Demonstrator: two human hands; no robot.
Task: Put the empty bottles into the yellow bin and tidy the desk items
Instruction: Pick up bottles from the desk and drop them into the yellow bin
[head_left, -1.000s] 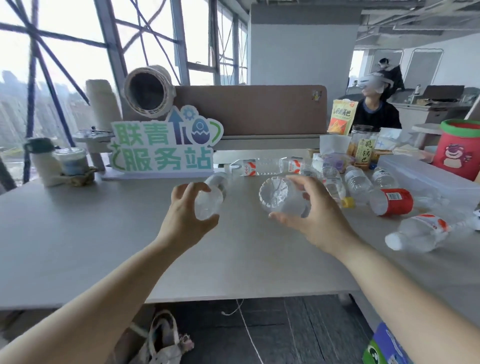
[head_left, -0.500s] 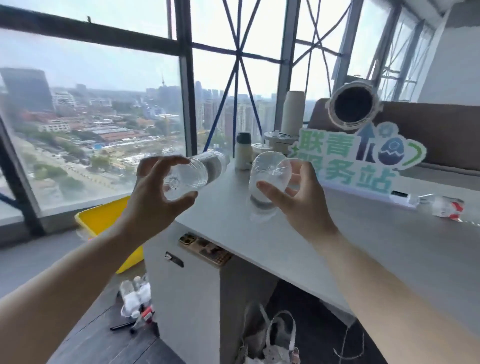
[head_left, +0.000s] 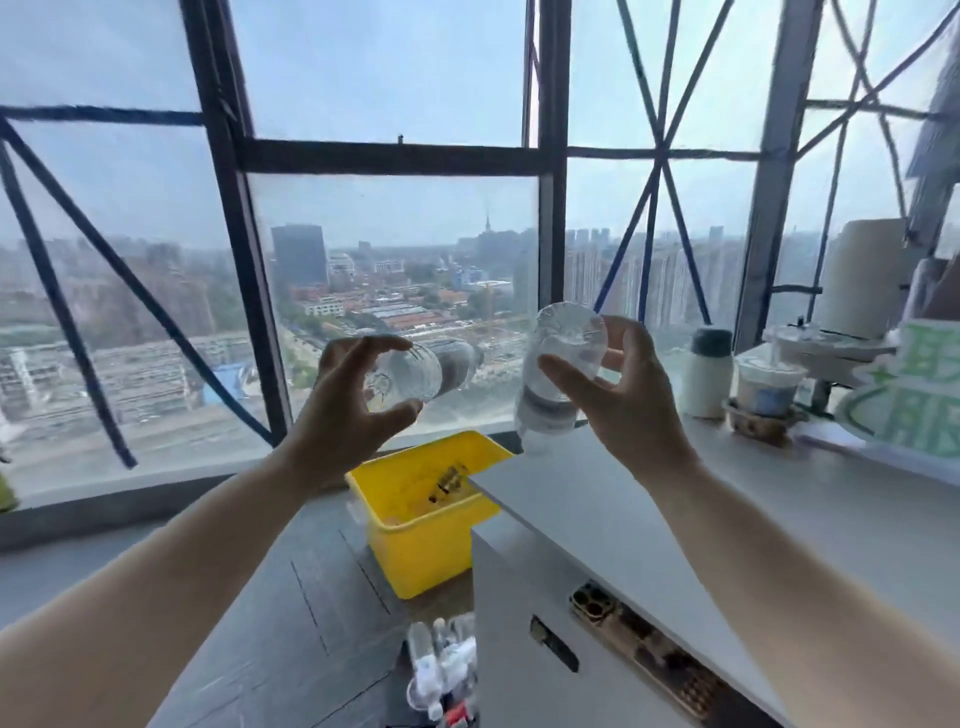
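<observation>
Both arms stretch forward at chest height. Left hand (head_left: 343, 410) curls thumb and fingers round the base end of a clear bottle (head_left: 421, 366), which lies near horizontal, neck pointing away. Right hand (head_left: 626, 402) grips a second clear bottle (head_left: 558, 379), base up, neck tilted down over the desk (head_left: 779, 514) corner. Yellow bin (head_left: 415, 553) sits on the floor below, between the hands, tight against the desk's left edge; the corner overhangs its right rim. Open floor left of the bin up to the window sill. Flask (head_left: 706, 374) and cup (head_left: 769, 387) stand near the desk's far edge.
</observation>
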